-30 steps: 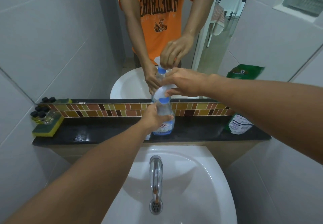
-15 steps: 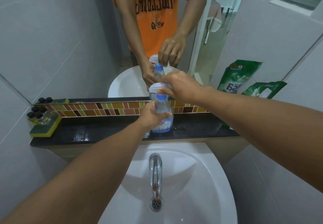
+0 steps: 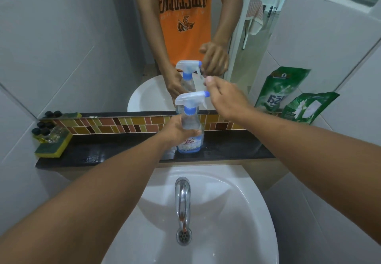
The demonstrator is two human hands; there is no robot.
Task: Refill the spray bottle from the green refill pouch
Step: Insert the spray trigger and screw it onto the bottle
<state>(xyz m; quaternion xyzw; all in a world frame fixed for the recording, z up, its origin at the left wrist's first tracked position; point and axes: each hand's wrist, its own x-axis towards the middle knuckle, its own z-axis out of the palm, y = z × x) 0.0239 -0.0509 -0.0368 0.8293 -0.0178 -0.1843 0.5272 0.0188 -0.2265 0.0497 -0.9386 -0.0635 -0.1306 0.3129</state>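
Observation:
A clear spray bottle [image 3: 190, 138] with a blue collar and a white trigger head [image 3: 188, 99] stands upright on the black ledge [image 3: 115, 148] above the sink. My left hand [image 3: 177, 134] is wrapped around the bottle's body. My right hand [image 3: 224, 97] hovers just right of the head with its fingers loosely curled by the blue nozzle, holding nothing. The green refill pouch [image 3: 307, 108] leans against the wall at the ledge's right end. My right forearm hides its bottom.
A mirror [image 3: 82, 47] behind the ledge doubles the bottle, hands and pouch. A yellow-green sponge [image 3: 54, 147] and small black-capped bottles [image 3: 42, 131] sit at the ledge's left end. Below are the white sink [image 3: 237, 222] and a chrome tap [image 3: 182, 193].
My right hand has come off the top of the trigger head and moved to its right. The head has turned so its nozzle points right. The left hand keeps its hold.

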